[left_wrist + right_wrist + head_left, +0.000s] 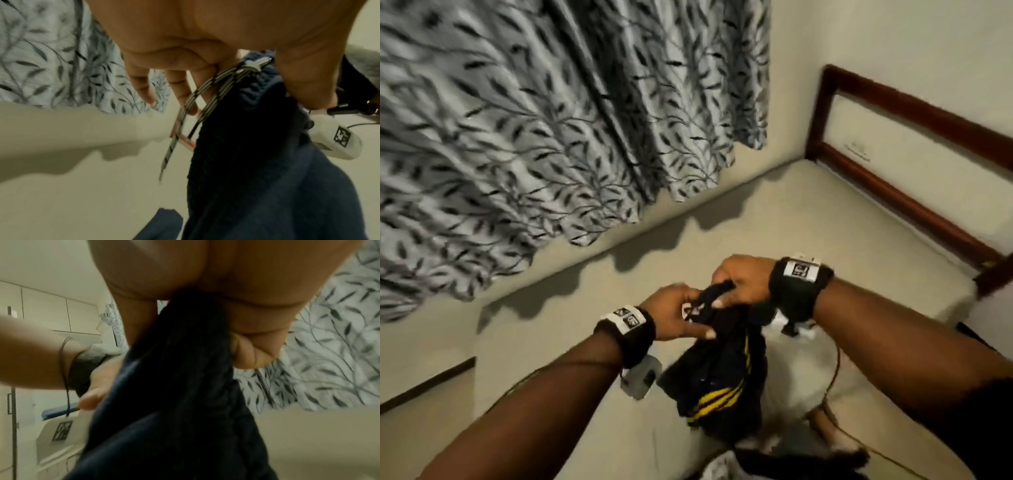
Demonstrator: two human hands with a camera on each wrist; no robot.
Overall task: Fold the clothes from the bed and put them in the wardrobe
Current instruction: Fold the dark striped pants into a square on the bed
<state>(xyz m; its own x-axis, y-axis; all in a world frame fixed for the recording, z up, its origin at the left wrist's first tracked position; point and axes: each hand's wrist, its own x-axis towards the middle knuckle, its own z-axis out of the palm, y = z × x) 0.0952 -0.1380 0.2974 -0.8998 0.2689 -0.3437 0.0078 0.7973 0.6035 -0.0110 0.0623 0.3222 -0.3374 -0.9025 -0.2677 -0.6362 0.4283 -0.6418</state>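
I hold the dark shorts (717,370) in the air above the bed (571,342), near its middle and a little toward the near edge, and they do not lie flat on it. My right hand (743,281) is the higher one; its fingers are curled tightly round a bunch of the ribbed waistband, and the right wrist view shows the cloth coming out from the closed fist. My left hand (676,317) is just below and to the left, almost touching the right one. It pinches the waistband near the striped drawstring (191,104) between thumb and forefinger, while the other fingers (141,87) are stretched out and loose. So both hands grip the same short part of the waistband, and the whole garment hangs down from there toward me. Its long axis goes from the hands downward, with the yellow stripes (719,401) at the low end, close to the mattress. I think the step now is to open the shorts before the fold. For this the hands must go apart along the waistband, the left to the left and the right to the right, until it is straight. Both hands are equally near to it. The hanging drawstring could be caught in the fold, in my opinion. I cannot see the wardrobe clearly; the pale cupboard doors (61,314) in the right wrist view may be it.
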